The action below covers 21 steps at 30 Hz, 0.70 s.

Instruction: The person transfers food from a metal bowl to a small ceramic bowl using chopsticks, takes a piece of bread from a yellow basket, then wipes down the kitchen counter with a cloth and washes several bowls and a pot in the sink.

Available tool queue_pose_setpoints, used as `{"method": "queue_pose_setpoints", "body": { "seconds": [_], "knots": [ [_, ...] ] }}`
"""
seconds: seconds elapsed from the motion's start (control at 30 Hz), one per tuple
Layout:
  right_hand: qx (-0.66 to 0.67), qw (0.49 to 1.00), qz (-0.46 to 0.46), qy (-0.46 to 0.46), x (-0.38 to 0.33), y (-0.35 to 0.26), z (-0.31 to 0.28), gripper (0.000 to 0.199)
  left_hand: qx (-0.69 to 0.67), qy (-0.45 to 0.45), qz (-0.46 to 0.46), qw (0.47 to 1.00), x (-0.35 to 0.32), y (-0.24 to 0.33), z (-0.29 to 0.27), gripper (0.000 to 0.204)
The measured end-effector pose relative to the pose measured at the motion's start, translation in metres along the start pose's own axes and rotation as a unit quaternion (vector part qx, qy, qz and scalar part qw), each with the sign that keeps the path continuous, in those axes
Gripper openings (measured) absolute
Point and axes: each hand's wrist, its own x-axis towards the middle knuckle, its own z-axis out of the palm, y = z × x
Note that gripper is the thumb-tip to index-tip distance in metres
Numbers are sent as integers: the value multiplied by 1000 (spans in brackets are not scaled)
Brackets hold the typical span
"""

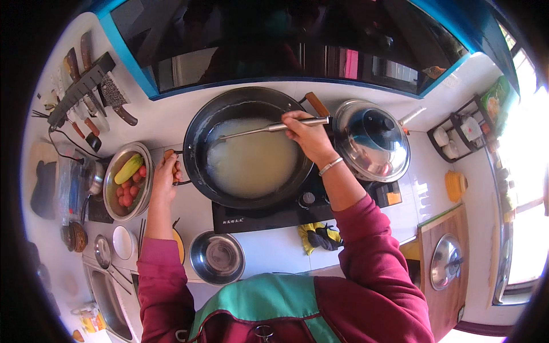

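A large dark wok [194, 171] sits tilted on the black cooktop [251, 222], with cloudy, pale yellowish liquid [257, 160] in it. My left hand [167, 170] is closed around the wok's left wooden handle. Above the wok, my right hand [306, 134] grips the silver handle of a long metal cooking utensil [251, 132]. The shaft slants down to the left into the liquid, which hides the utensil's head, so its kind is unclear. The wok's other wooden handle [317, 105] sticks up at the far right rim, free of my hands.
Right of the wok stands a steel pot with a shiny lid [372, 137]. On the left is a steel bowl [108, 188] of red tomatoes and a yellow-green vegetable. Nearer me are an empty steel basin [197, 257], a white bowl [123, 243] and a yellow-black cloth [320, 237]. Knives [111, 94] hang at far left.
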Motion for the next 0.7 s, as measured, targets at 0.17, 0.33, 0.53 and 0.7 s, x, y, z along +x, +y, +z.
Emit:
{"method": "queue_pose_setpoints", "body": {
  "seconds": [0.17, 0.33, 0.53, 0.7],
  "knots": [
    [21, 996, 81, 33, 0, 0, 11, 14, 12, 1, -7, 1000, 2, 0, 3, 15],
    [80, 996, 39, 18, -5, 5, 22, 15, -2, -7, -8, 1000, 1, 0, 5, 16],
    [37, 998, 50, 25, -7, 3, 32, 16, -4, -14, -8, 1000, 2, 1, 2, 15],
    [-45, 996, 65, -45, -47, -9, 51, 26, -27, -10, -4, 1000, 0, -2, -2, 15]
  ]
}}
